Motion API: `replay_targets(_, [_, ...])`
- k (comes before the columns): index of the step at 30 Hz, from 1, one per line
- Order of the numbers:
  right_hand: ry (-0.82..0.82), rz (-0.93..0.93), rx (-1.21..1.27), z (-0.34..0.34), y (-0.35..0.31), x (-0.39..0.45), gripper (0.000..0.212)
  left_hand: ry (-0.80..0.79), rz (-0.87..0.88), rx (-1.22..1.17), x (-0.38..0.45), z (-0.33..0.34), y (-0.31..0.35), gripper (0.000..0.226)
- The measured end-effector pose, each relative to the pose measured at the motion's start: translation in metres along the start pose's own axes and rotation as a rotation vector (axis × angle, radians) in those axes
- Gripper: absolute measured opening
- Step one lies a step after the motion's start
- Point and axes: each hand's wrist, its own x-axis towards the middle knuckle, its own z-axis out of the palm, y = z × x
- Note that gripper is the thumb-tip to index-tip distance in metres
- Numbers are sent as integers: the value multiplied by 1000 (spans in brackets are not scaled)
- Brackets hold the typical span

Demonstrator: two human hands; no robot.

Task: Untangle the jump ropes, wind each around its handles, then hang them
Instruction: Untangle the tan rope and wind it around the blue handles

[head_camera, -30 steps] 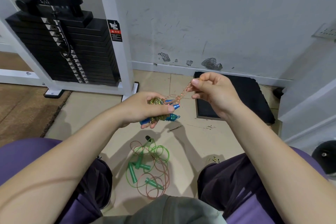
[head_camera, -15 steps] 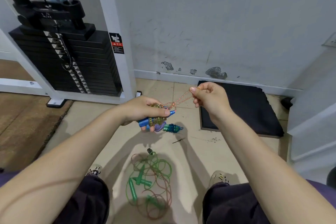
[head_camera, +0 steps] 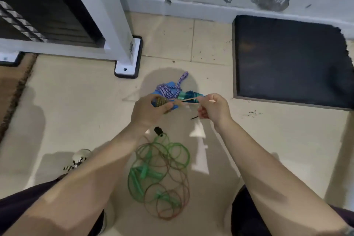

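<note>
My left hand (head_camera: 148, 110) grips a wound bundle of orange beaded rope on blue handles (head_camera: 160, 101). My right hand (head_camera: 213, 108) pinches the free end of that orange rope (head_camera: 188, 99), stretched taut between both hands. Behind the hands lies a purple-and-white braided rope (head_camera: 168, 89) with teal handles (head_camera: 188, 94) on the floor. Between my legs sits a tangled heap of green rope (head_camera: 162, 161) mixed with a thin reddish rope (head_camera: 172, 207), with green handles (head_camera: 149, 173) in it.
A white weight-machine post (head_camera: 107, 15) with its foot plate (head_camera: 127, 68) stands at the left, the black weight stack behind it. A black mat (head_camera: 287, 59) lies at the right by the scuffed wall. My shoe (head_camera: 78, 159) is at the lower left.
The view has tilted down toward the floor. My hands have dropped lower and the orange strand between them now runs level instead of slanting up to the right.
</note>
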Motion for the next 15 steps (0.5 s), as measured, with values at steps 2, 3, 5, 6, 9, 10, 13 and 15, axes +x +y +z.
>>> replay_targets(2, [-23, 40, 64, 8, 8, 19, 24, 10, -43, 31, 19, 11, -15, 35])
replay_targets(3, [-38, 56, 105, 12, 12, 27, 24, 3, -48, 36, 27, 16, -21, 37])
replay_targets(5, [-69, 74, 159, 17, 20, 38, 22, -17, -21, 11, 38, 24, -31, 29])
replay_targets(6, [-82, 74, 169, 18, 25, 42, 22, -26, -24, -8, 42, 28, -36, 31])
replay_targets(9, [-113, 92, 180, 19, 40, 45, 18, -62, -111, -33, 43, 34, -54, 45])
replay_targets(10, [-120, 105, 178, 18, 44, 45, 24, -71, -145, -32, 42, 35, -59, 46])
replay_targets(13, [-135, 119, 167, 16, 49, 39, 34, -99, -213, -48, 37, 34, -67, 49])
replay_targets(15, [-140, 100, 154, 13, 48, 31, 37, -110, -231, -5, 31, 28, -68, 62])
